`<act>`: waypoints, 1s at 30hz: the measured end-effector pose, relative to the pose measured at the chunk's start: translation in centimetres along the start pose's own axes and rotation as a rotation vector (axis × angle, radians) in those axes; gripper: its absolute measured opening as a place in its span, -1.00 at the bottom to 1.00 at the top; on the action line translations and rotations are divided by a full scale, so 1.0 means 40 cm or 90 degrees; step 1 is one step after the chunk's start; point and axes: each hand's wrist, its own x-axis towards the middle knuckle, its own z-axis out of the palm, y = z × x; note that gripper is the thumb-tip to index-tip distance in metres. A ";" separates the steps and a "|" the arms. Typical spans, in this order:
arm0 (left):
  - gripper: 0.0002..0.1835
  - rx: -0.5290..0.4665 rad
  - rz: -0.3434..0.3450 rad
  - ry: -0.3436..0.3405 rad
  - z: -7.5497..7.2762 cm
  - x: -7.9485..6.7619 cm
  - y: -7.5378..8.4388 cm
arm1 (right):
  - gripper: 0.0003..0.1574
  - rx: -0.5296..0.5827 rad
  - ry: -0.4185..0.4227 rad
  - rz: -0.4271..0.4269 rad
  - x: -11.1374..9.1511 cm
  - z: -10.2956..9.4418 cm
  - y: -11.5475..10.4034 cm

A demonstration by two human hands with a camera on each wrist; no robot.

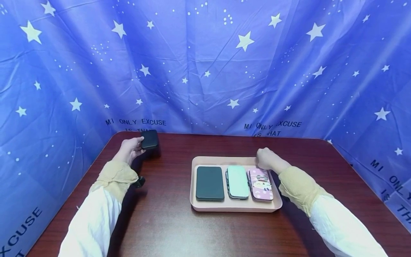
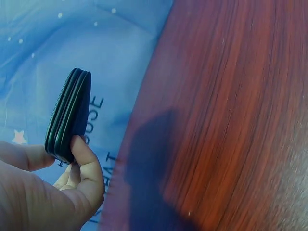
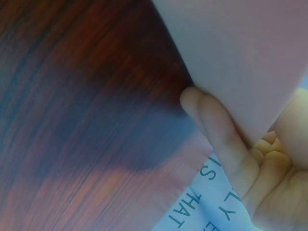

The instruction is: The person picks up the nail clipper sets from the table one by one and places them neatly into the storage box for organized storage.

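Near the table's far left corner, my left hand [image 1: 131, 147] pinches a small black case [image 1: 150, 139] between thumb and fingers. The left wrist view shows this case [image 2: 72, 115] edge on, held up with a ridged rim. My right hand [image 1: 269, 159] grips the far right corner of a pale pink tray [image 1: 237, 207]. In the right wrist view, fingers [image 3: 219, 122] curl under the tray wall [image 3: 240, 62]. Inside the tray lie a dark green case [image 1: 210, 183], a mint case [image 1: 238, 182] and a pink patterned case [image 1: 260, 184], side by side.
The dark red wooden table [image 1: 167, 228] has a blue star-printed curtain [image 1: 199, 71] along its back and sides. A small black device [image 1: 139, 182] is at the left wrist.
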 end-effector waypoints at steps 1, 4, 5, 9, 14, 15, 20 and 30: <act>-0.87 0.000 0.002 -0.003 0.006 -0.002 -0.001 | -0.78 0.000 -0.001 0.001 0.000 0.000 0.000; -0.89 0.003 0.005 -0.014 0.024 -0.005 -0.005 | -0.81 0.000 -0.006 0.006 -0.001 0.001 0.001; -0.89 0.001 0.006 -0.022 0.029 -0.006 -0.007 | -0.81 0.000 -0.006 0.007 -0.001 0.002 0.002; -0.92 0.004 0.008 -0.038 0.058 -0.010 -0.015 | -0.79 0.001 -0.002 0.004 0.000 0.005 0.005; -0.93 0.029 0.022 -0.054 0.091 -0.018 -0.020 | -0.78 0.005 0.002 0.001 0.003 0.009 0.009; -0.92 0.034 0.024 -0.057 0.097 -0.019 -0.020 | -0.78 0.005 0.000 0.000 0.003 0.010 0.011; -0.94 0.029 0.023 -0.085 0.123 -0.036 -0.013 | -0.78 0.004 -0.004 0.003 0.004 0.009 0.010; -0.94 -0.015 0.001 -0.150 0.154 -0.071 -0.008 | -0.81 0.007 -0.006 0.007 0.007 0.011 0.010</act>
